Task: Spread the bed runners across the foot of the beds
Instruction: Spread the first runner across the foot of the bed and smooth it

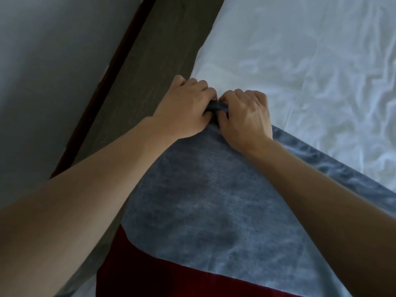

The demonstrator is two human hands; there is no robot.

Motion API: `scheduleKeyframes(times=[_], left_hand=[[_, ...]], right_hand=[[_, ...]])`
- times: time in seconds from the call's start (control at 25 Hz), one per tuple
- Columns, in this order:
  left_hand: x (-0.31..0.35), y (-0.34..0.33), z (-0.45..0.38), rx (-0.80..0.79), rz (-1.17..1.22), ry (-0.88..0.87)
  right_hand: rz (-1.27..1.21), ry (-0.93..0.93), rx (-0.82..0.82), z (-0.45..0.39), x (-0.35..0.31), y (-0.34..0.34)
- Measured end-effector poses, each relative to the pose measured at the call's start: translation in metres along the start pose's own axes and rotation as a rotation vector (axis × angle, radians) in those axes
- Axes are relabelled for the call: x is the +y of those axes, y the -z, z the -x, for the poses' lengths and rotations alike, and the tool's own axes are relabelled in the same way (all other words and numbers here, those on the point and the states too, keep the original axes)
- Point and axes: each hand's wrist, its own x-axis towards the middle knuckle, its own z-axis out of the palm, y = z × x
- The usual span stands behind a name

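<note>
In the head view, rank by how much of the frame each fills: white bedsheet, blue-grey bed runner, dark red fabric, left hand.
1. white bedsheet
2. blue-grey bed runner, close behind
3. dark red fabric
4. left hand; these last two look close, so their order is unsure.

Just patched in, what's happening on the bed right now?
A person is working a blue-grey bed runner on a bed covered with a wrinkled white sheet. Both hands meet at the runner's far corner near the bed's edge: the left hand and the right hand each grip a bunched bit of the fabric there. The runner lies fairly flat toward the camera, with a dark red fabric showing at the near end. A dark wood strip runs alongside the bed.
</note>
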Motion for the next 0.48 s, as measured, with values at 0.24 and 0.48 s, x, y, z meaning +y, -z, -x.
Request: scheduleKeyframes(times=[0.24, 0.48], left_hand=[[0.03, -0.005, -0.02, 0.011, -0.033, -0.019], [0.005, 0.004, -0.062, 0.043, -0.038, 0.064]], right_hand=[[-0.051, -0.167, -0.015, 0.039, 0.042, 0.017], [-0.084, -0.228, -0.03, -0.022, 0.053, 0.005]])
